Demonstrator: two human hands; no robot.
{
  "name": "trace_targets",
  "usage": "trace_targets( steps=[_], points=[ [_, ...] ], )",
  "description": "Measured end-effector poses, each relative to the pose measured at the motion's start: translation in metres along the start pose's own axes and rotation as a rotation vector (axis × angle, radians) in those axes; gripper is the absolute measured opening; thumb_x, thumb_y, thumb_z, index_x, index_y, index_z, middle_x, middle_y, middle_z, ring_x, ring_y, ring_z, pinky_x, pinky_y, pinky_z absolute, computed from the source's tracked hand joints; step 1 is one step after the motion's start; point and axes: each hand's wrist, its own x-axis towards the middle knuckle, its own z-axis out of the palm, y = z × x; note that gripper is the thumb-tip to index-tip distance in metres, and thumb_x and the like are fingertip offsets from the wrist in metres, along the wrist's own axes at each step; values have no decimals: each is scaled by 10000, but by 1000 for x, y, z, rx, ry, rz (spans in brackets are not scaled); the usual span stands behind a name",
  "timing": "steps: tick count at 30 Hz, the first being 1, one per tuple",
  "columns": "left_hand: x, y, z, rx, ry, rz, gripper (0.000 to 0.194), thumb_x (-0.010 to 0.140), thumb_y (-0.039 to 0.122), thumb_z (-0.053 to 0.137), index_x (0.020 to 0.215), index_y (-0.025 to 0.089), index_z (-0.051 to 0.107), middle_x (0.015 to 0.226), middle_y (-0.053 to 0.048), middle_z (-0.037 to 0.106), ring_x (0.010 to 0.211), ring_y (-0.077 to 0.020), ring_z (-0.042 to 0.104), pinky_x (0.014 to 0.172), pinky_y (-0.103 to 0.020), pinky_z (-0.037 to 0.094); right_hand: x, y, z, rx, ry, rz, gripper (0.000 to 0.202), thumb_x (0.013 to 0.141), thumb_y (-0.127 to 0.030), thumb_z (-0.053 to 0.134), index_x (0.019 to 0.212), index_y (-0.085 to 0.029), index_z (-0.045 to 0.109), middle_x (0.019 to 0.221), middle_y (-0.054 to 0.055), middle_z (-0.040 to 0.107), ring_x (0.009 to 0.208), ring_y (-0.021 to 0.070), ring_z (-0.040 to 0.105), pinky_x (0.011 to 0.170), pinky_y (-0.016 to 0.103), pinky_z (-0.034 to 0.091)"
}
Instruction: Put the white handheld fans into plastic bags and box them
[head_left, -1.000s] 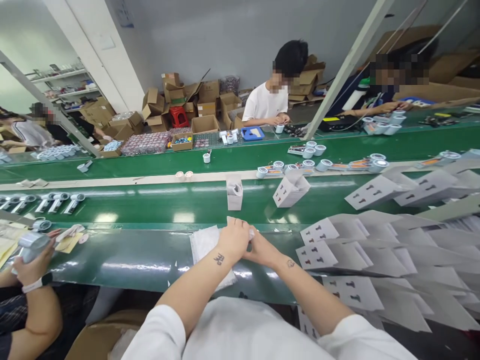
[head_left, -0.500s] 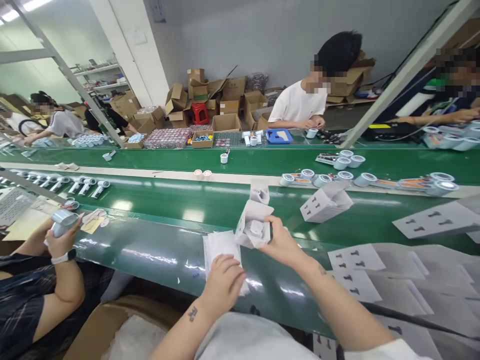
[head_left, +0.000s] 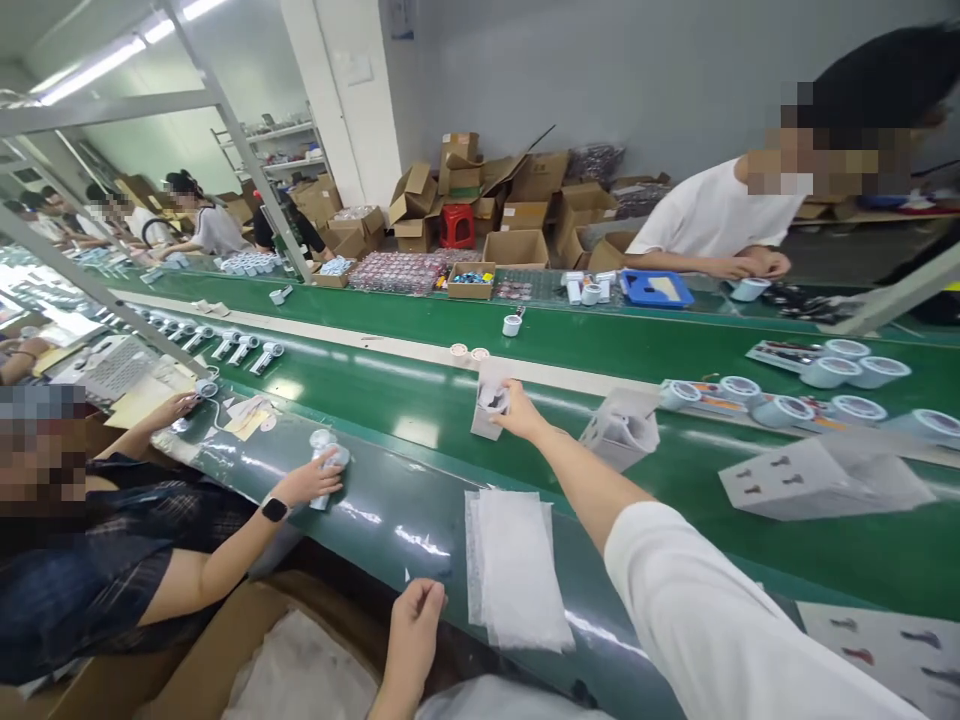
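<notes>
On the far green belt, my right hand (head_left: 516,408) grips the side of an open white box (head_left: 489,412). Something in white wrapping sits inside, with a dark part at the opening. My left hand (head_left: 417,620) is low in the view by the near table edge, its fingers curled in and nothing visible in them. Just right of it lies a loose stack of thin white bags (head_left: 517,570), touched by neither hand. Another open white box (head_left: 621,428) stands on the belt under and beyond my right forearm.
A printed white box (head_left: 817,475) is farther right on the belt. At left a co-worker's hand (head_left: 304,482) rests on a pale blue handled device (head_left: 324,462). Round pale blue pieces (head_left: 780,410) line the divider. A carton of white bags (head_left: 300,670) is below the table edge.
My right hand has carried the box forward onto the belt. My left hand has come off the bag stack and curled. The view has turned left; the co-worker's device is now down on the table.
</notes>
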Motion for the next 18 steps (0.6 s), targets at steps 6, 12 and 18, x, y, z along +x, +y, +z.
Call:
trace_targets(
  steps=[6,12,18],
  points=[
    [39,-15,-50,125,160,55,342,835,469,476,732,170,605,707,-32,599,716,-188,560,698,-285,437,-14,0,-6,-33,106,-73,861,572,-250,727,1306,-144,291,1361,192,315,1321,350,269,1057,493,315],
    [117,-9,-91,575,428,-7,285,683,299,699,872,157,539,943,-118,577,965,-298,565,802,-366,417,-119,-30,9,204,154,25,331,776,-374,550,1044,-183,520,1050,109,563,921,236,572,766,383,506],
    [139,11,-99,479,315,-46,251,697,234,666,631,202,426,642,16,459,732,-219,560,606,-262,340,-226,-54,63,665,-366,370,114,697,-331,674,678,-235,616,606,-15,571,592,165,514,590,320,426]
  ],
)
